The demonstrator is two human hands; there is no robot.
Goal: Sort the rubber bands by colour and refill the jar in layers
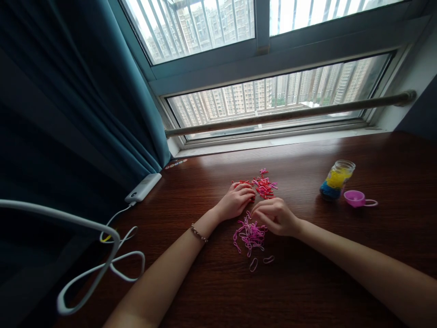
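My left hand (236, 199), with a beaded bracelet (199, 233) on its wrist, rests palm down on the table, its fingers stretched over part of a pile of red rubber bands (264, 187). Pink bands are mixed into that pile. My right hand (278, 216) hovers beside it with thumb and fingers pressed together; whatever is between the fingertips is too small to tell. Just below both hands lies a loose heap of pink and purple rubber bands (251, 234). Two pale pink bands (253, 264) lie apart from it, nearer to me.
A glass jar (336, 180) with yellow and blue contents stands on the right, beside a pink cup with a loop handle (355, 198). At the left are a white power bank (143, 187) and its white cable (112, 262). Behind the table are a window and a blue curtain (136, 105).
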